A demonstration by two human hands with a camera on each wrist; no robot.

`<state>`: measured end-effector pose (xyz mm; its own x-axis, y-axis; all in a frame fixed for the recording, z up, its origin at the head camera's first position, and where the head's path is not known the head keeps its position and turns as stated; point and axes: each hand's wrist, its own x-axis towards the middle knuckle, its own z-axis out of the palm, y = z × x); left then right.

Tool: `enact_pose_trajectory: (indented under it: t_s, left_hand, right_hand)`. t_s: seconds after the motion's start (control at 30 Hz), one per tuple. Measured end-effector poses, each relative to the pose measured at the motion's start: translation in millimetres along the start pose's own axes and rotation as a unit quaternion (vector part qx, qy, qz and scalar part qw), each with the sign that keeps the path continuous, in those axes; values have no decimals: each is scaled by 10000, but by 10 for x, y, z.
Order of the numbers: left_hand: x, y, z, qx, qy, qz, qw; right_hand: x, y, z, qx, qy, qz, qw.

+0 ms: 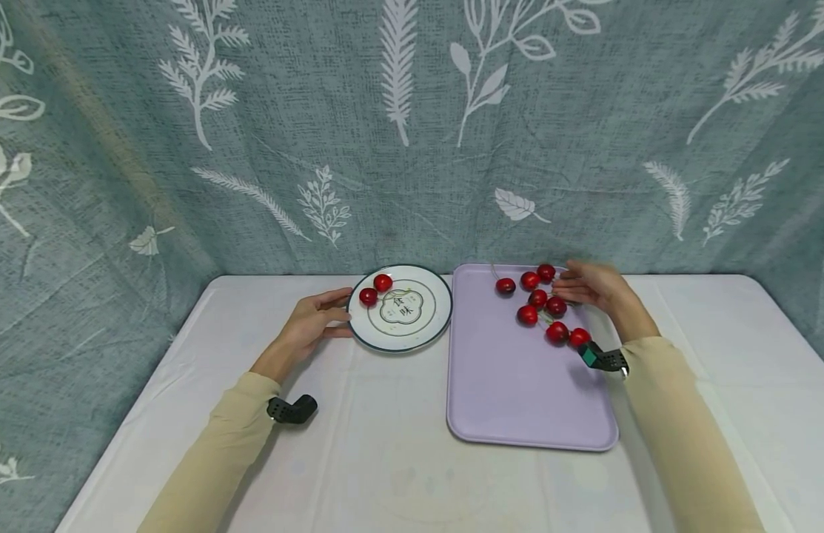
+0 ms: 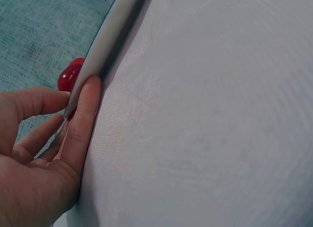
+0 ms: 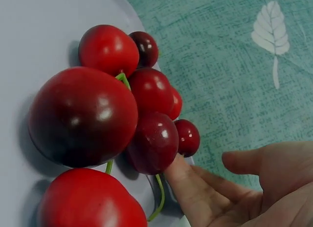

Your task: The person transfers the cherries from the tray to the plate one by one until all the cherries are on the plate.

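Note:
At the left, my left hand (image 1: 308, 322) grips the edge of a white plate (image 1: 425, 326) with a dark rim. In the left wrist view its thumb meets the rim and a finger lies against the plate's underside. Two red cherries (image 1: 368, 297) sit on the plate's left part. My right hand (image 1: 601, 289) is over the far right edge of a lilac tray (image 1: 518, 392), thumb apart from the fingers. Its fingertips are right at a dark red cherry (image 3: 154, 144) in a cluster of several cherries (image 3: 83, 117), some with green stems.
The plate stands close beside the tray's far left corner. Both rest on a white-covered table (image 1: 385, 414). A blue-green curtain (image 1: 358, 133) with white leaf prints hangs right behind the table. Each wrist wears a black camera band (image 1: 292, 409).

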<state>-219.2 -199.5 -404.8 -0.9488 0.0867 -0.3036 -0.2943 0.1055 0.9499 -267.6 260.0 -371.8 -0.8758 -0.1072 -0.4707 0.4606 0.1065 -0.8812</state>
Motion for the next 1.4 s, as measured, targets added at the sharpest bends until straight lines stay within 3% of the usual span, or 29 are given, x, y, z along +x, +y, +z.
enact_pose_trajectory:
  t_s: [0.3,0.63,0.83,0.93,1.13,1.33,1.4]
  left_hand:
    - [2,-16,2,9,-44,59,10000]
    - [7,-26,-12,80,-51,167,9998]
    - [4,-33,-19,98,-55,205,9997]
    - [4,-38,-21,101,-43,216,9997]
    - [7,-42,-29,54,-31,217,9997]
    - [6,-39,-18,110,44,189,9998]
    - [4,-40,-13,123,53,184,9997]
  right_hand:
    - [24,15,21,-499,93,-127,9986]
    - [52,2,56,-585,154,-143,9981]
    - [6,-2,100,-885,735,-486,9922]
    - [-40,-11,140,-1458,1254,-806,9780]
    - [-67,36,183,-2475,2090,-1245,9379]
    - [-64,135,216,-3081,3036,-1869,8820]
    - [-58,157,218,-3066,3264,-2063,8700]
